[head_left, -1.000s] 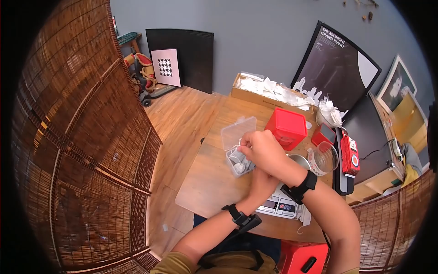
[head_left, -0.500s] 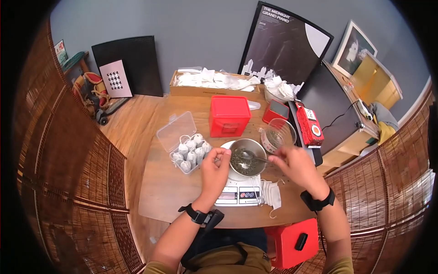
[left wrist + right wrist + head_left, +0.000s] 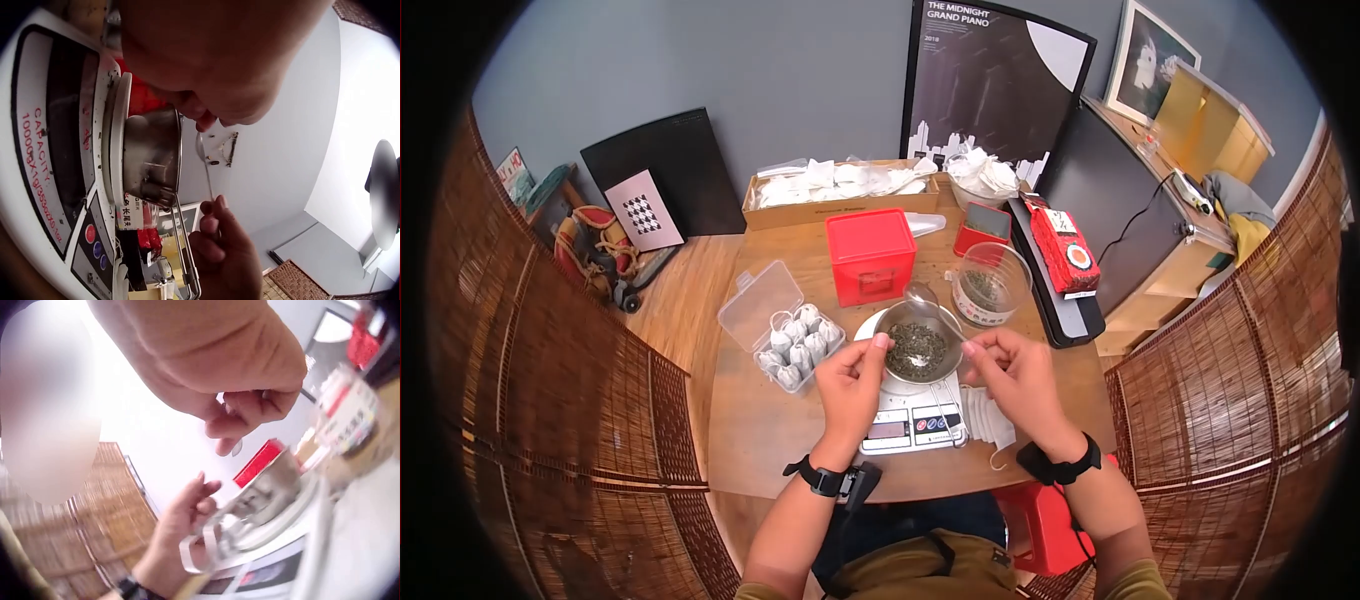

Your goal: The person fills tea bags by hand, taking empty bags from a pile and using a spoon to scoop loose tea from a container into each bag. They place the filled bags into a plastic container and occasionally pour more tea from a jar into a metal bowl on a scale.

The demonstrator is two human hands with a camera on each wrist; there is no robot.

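Note:
A metal pot (image 3: 917, 375) holding dried leaves stands on a white scale (image 3: 915, 428). In my right hand (image 3: 1018, 385), thumb and fingers pinch the handle of a metal spoon (image 3: 921, 293), raised over the pot with its bowl toward the far rim. My left hand (image 3: 848, 392) is beside the pot's left rim, fingers loosely bent, with nothing visible in them. The left wrist view shows the spoon (image 3: 200, 145) above the rim of the pot (image 3: 150, 153). White pouches (image 3: 801, 349) fill an open clear box (image 3: 757, 302) at the left.
Behind the pot stand a red container (image 3: 871, 258) and a cardboard box (image 3: 840, 210) of white bags. A clear jar (image 3: 990, 290), a small red tin (image 3: 981, 230) and a red packet (image 3: 1062, 245) are on the right. Flat white bags (image 3: 990, 418) lie beside the scale.
Both hands have moved from the pouch box to the pot. Over the last half second the spoon has risen out of the leaves, and the head view has shifted.

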